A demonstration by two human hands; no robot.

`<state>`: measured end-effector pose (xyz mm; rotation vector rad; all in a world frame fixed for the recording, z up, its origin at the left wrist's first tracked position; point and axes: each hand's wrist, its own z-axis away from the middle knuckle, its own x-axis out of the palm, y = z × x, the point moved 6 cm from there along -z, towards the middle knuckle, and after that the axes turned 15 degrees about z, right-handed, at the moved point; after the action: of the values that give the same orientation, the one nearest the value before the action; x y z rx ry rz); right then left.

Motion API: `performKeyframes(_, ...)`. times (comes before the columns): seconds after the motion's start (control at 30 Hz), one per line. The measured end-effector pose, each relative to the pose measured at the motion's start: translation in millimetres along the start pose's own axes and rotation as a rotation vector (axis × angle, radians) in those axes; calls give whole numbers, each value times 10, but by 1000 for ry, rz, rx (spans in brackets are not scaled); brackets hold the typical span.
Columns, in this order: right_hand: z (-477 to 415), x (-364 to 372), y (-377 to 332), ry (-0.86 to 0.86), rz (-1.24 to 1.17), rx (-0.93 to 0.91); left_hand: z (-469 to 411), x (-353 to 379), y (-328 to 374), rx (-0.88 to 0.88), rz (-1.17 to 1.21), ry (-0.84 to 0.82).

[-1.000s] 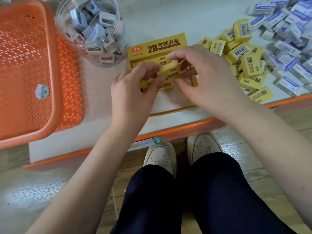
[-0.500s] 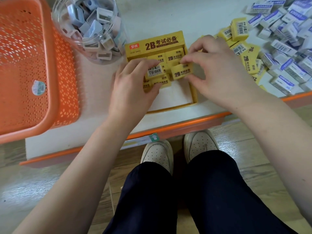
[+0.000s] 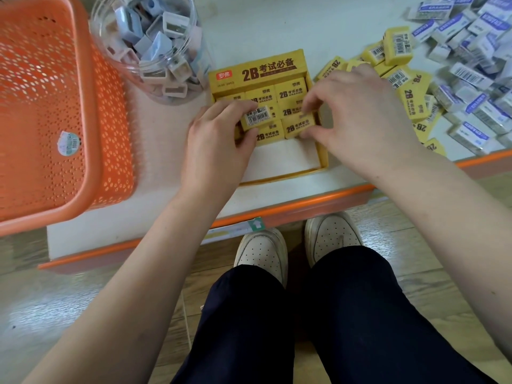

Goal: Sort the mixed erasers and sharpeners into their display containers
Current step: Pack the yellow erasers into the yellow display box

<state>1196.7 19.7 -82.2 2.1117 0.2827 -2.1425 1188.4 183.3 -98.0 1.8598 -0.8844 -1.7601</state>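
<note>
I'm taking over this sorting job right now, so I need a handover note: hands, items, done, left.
Left hand: grip pinching a barcode-up eraser at the yellow box.
Right hand: grip pinching a yellow eraser beside it.
Done: back rows of the box filled; sharpeners in the clear jar.
Left: box front bare; loose yellow erasers and white erasers heaped on the table's right.

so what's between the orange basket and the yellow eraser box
The clear jar of sharpeners, at the far end of the gap; nearer the person there is only bare white tabletop. This shows in the head view.
</note>
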Motion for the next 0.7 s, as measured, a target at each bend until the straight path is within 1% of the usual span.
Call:
performKeyframes(0.2, 35, 91, -44, 19, -13, 38, 12, -6, -3, -39, 72, -1)
performKeyframes(0.33, 2, 66, -36, 23, -4, 0, 28, -23, 7, -13, 101, 28)
performKeyframes(0.4, 8, 41, -79, 78, -71, -34, 49, -43, 29, 4, 135, 58)
performKeyframes(0.47, 43, 9, -148, 156, -197, -86, 66, -62, 64, 16, 185, 74)
performKeyframes(0.57, 84, -3, -166, 265, -309, -107, 71, -62, 135, 20, 306, 36)
performKeyframes(0.63, 72, -14, -148, 281, -359, -88, 72, -58, 178, 30, 341, 15)
performKeyframes(0.7, 54, -6, -139, 253, -394, -77, 72, -57, 187, 33, 348, 19)
